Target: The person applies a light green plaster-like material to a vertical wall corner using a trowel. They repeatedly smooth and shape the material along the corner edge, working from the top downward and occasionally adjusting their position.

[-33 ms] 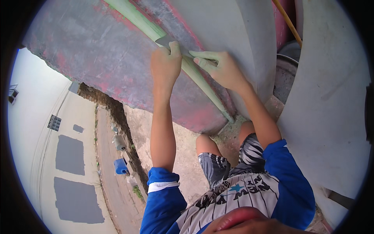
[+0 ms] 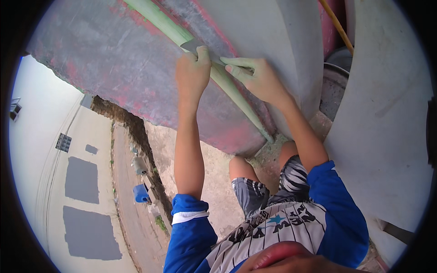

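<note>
A long pale green pole [image 2: 236, 95] runs slantwise from the top, along a grey surface, down toward my knees. It looks like bamboo, with darker green patches higher up. A flat grey blade-like piece [image 2: 191, 44] lies across it. My left hand [image 2: 193, 73] is closed at the near edge of that piece, its thumb pressed on top. On the other side of the pole, my right hand [image 2: 259, 77] pinches the piece's other end between thumb and fingers. Pale green dust coats the fingers of both hands. My palms hide part of the piece, and its exact kind is unclear.
A grey wall with pink patches [image 2: 127, 68] lies beyond the pole. At the right stand large pale curved panels [image 2: 382, 113], a round dark basin [image 2: 334, 86] and a yellowish stick [image 2: 337, 25]. Far below at the left are a lane [image 2: 132, 191] and a blue container [image 2: 141, 193].
My left hand and the grey piece have shifted very slightly up and left along the pole. My right hand has moved a hair the same way.
</note>
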The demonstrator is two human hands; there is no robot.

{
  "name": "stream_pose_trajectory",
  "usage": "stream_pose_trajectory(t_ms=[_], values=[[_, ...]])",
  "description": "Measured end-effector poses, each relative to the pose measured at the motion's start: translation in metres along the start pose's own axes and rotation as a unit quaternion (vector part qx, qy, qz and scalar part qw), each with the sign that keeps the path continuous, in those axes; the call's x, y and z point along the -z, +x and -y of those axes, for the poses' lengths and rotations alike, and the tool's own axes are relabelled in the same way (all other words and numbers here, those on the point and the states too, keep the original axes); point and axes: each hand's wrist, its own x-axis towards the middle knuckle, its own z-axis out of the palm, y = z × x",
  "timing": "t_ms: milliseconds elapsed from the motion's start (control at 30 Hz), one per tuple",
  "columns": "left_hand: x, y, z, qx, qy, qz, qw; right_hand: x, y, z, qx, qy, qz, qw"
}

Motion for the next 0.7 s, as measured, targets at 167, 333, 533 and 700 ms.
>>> stream_pose_trajectory(t_ms=[167,333,533,700], values=[[0.025,0.028,-0.015,-0.014,-0.065,-0.012,0.998,-0.003,0.028,0.018,0.069,-0.041,-0.033,0.996],[0.019,0.004,0.002,-0.017,-0.125,0.022,0.992,-0.003,0.001,0.026,0.031,-0.109,-0.013,0.993],[0.023,0.012,0.008,-0.009,-0.240,0.043,0.970,0.000,0.007,0.056,0.063,-0.172,-0.041,0.982],[0.011,-0.009,0.015,-0.003,-0.179,0.037,0.983,-0.012,-0.010,0.026,0.082,-0.207,-0.072,0.972]])
